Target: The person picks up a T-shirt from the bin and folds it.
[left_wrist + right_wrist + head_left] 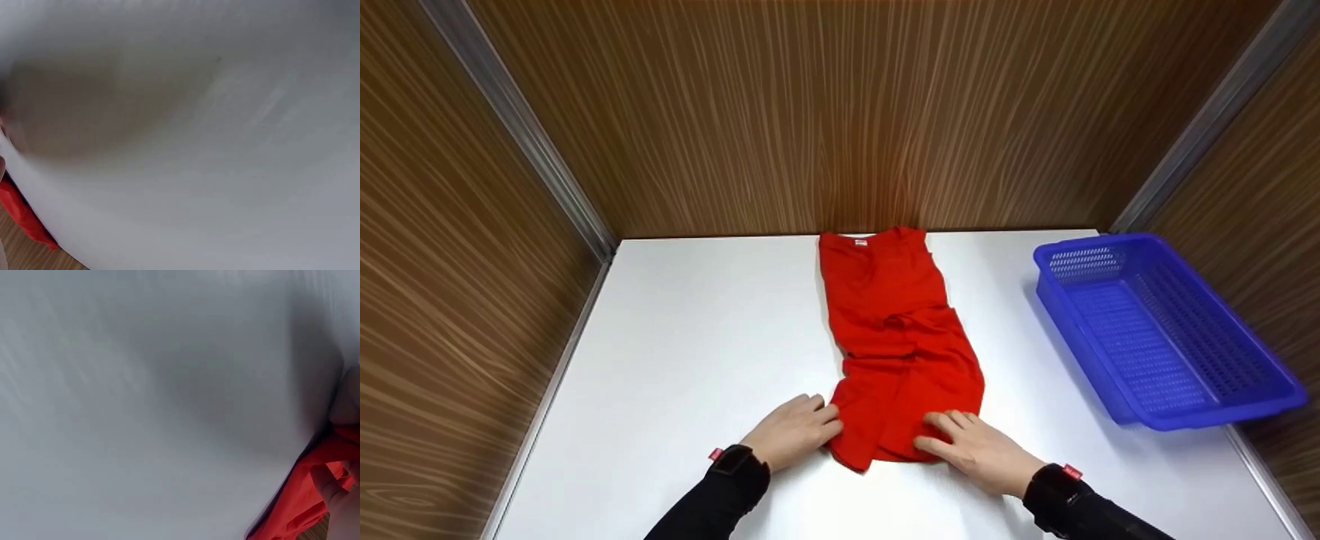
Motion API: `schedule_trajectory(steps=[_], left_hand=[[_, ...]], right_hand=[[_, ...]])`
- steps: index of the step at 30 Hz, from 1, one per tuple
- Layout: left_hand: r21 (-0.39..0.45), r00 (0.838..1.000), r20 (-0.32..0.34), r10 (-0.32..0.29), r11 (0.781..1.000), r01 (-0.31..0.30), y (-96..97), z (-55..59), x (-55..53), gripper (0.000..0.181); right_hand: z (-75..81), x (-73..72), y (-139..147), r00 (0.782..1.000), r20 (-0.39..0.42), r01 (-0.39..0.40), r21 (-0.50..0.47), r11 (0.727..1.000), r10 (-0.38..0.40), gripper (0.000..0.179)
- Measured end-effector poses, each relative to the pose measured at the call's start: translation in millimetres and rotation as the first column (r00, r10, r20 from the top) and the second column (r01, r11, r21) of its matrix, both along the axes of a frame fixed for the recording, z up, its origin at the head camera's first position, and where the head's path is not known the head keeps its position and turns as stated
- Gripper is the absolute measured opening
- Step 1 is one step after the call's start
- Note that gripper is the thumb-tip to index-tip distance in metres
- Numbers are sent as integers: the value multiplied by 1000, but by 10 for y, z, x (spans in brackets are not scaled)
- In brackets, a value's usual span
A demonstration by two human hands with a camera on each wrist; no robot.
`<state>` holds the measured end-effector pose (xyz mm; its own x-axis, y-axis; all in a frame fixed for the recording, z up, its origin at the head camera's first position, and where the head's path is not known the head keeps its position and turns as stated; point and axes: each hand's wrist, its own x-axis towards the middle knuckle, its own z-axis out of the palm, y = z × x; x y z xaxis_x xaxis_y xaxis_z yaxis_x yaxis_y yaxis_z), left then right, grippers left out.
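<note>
A red shirt [896,360] lies lengthwise on the white table, folded narrow and creased across the middle. Its collar, with a small white label, points away from me. At its near left corner my left hand [795,430] touches the edge with bent fingers; the thumb is hidden, so I cannot tell whether it pinches the cloth. On the near right part, my right hand [981,452] holds the fabric near the hem between thumb and fingers. In the right wrist view, cloth of the shirt [298,500] bunches between the digits.
A blue plastic basket [1080,330] with perforated sides stands on the table at the right. Wood-grain panels [765,120] enclose the back and both sides. White tabletop [705,330] shows left of the shirt.
</note>
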<state>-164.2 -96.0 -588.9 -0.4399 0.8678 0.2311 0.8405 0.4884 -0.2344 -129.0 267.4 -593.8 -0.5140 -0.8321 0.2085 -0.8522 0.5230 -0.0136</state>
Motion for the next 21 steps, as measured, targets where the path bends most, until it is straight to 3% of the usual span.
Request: schedule_trajectory(steps=[7, 11, 17, 21], left_hand=[[0, 1000, -10, -8, 1000, 8, 44, -23, 0, 9], [-13, 999, 9, 32, 999, -31, 63, -30, 23, 13], [-40, 994, -5, 107, 993, -107, 157, 5, 8, 20], [-49, 993, 12, 121, 991, -121, 208, 9, 10, 19]], right_hand=[[-54, -44, 69, 986, -132, 81, -120, 989, -97, 32], [-61, -78, 108, 976, -174, 101, -164, 981, -129, 34], [-55, -103, 132, 987, -135, 65, -170, 983, -88, 48], [-12, -102, 101, 997, -52, 36, -252, 967, -51, 41]])
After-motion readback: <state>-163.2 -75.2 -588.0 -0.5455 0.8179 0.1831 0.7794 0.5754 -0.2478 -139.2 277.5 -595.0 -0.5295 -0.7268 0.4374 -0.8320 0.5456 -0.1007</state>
